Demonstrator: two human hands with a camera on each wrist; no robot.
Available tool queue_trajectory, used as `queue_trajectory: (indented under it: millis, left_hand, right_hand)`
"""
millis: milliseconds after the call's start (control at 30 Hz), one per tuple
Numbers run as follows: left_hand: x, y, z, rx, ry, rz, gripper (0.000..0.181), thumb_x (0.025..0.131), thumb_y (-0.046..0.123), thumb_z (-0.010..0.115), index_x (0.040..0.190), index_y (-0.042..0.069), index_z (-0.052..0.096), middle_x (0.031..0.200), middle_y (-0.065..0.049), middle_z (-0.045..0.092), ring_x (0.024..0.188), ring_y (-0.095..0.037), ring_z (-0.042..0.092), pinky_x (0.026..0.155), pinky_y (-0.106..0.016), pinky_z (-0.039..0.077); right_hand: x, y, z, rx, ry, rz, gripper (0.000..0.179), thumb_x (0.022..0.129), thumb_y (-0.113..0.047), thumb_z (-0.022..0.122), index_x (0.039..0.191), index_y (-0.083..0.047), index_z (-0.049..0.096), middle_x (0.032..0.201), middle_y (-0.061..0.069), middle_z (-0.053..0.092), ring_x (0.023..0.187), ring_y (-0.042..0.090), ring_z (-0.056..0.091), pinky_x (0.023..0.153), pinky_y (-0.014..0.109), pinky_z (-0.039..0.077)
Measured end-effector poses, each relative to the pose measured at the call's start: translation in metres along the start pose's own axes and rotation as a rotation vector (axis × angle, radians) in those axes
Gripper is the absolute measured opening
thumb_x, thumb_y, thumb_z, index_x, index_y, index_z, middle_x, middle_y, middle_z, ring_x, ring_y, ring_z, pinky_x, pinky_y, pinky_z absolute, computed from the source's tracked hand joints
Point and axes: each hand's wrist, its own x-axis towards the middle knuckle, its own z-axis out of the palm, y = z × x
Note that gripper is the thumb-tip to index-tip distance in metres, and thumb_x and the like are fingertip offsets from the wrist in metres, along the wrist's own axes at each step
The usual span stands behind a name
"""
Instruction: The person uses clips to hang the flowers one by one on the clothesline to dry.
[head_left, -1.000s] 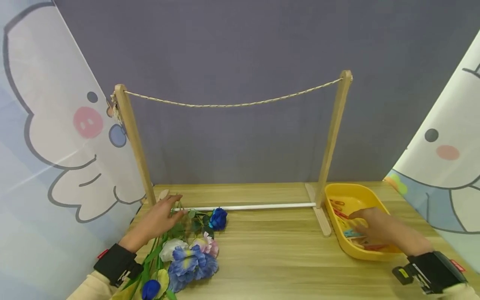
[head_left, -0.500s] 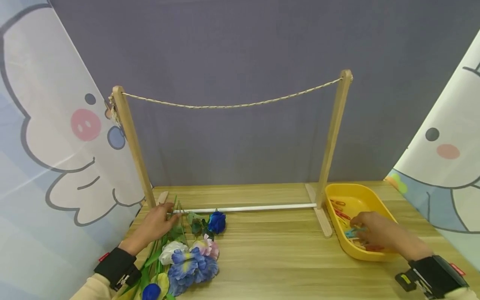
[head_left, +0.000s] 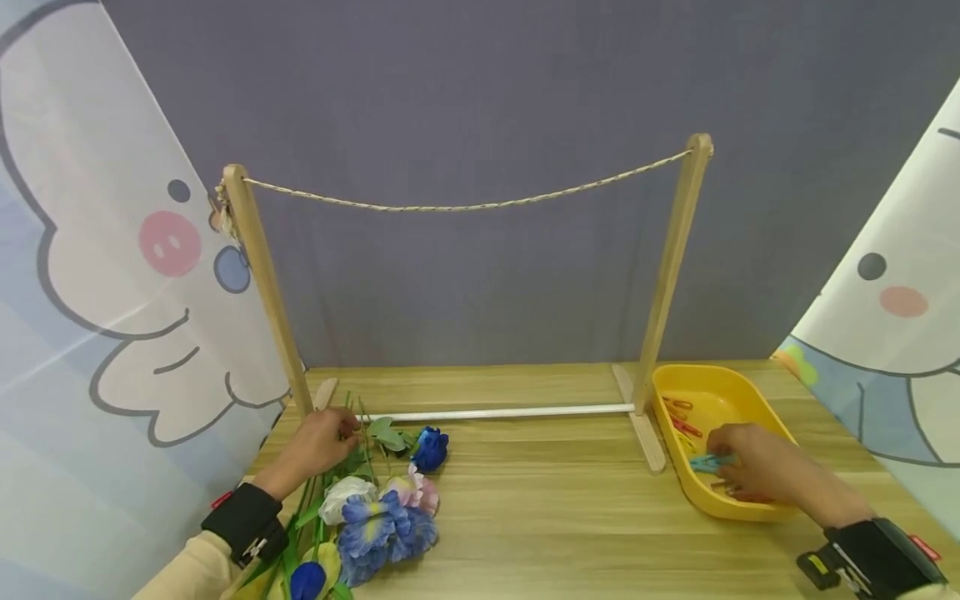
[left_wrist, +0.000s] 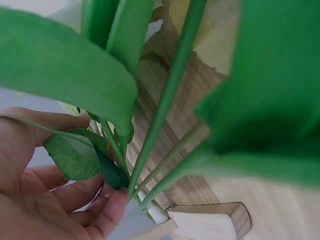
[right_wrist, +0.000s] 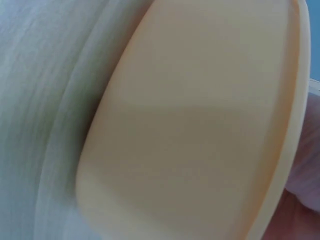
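Observation:
At the left, artificial flowers lie in a bunch: a blue rose, a blue iris-like bloom, a white bloom and a pink one. Above them, my left hand has its fingers curled about the leafy green stems; which stem lies in its grip is partly hidden. My right hand reaches into a yellow basin and pinches a light-blue clothespin. In the right wrist view, the basin's outer wall covers most of that hand.
Behind the flowers stands a wooden frame with a left post, a right post, a sagging rope and a white bottom rod. Red clothespins lie in the basin. A grey backdrop closes the back.
My left hand has moved slightly down and its fingers have curled in among the stems. The rose has shifted a little. My right hand's fingers have closed on the light-blue clothespin.

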Motion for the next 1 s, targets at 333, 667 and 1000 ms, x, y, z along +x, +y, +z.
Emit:
queue_trajectory:
  millis: [333,667,1000]
  left_hand:
    - [0.006,0.000,0.004,0.011,0.021,0.108,0.046,0.096,0.024,0.075,0.054,0.018,0.059,0.049,0.014,0.029,0.043,-0.003,0.020,0.047,-0.023,0.019]
    - [0.003,-0.004,0.018,0.197,0.206,0.276,0.069,0.075,0.019,0.090,0.051,0.030,0.027,0.056,0.019,0.008,0.050,-0.001,0.007,0.052,-0.023,0.007]
    - [-0.001,0.014,0.008,0.026,0.061,0.084,0.057,0.085,0.005,0.077,0.051,0.025,0.036,0.052,0.017,0.015,0.051,-0.005,0.010,0.055,-0.027,0.012]
  right_hand:
    - [0.000,-0.003,0.001,0.003,0.000,0.000,0.026,0.076,-0.012,0.091,0.093,-0.016,0.071,0.087,-0.012,0.066,0.077,0.005,0.061,0.068,0.030,0.055]
    - [0.001,-0.006,0.001,0.003,-0.005,0.009,0.026,0.079,-0.013,0.089,0.087,-0.024,0.066,0.083,-0.017,0.066,0.074,0.000,0.058,0.064,0.026,0.053]
    - [-0.008,-0.013,-0.006,-0.102,0.159,0.006,0.024,0.082,-0.014,0.086,0.103,-0.012,0.075,0.100,-0.003,0.067,0.091,0.026,0.068,0.073,0.044,0.059]
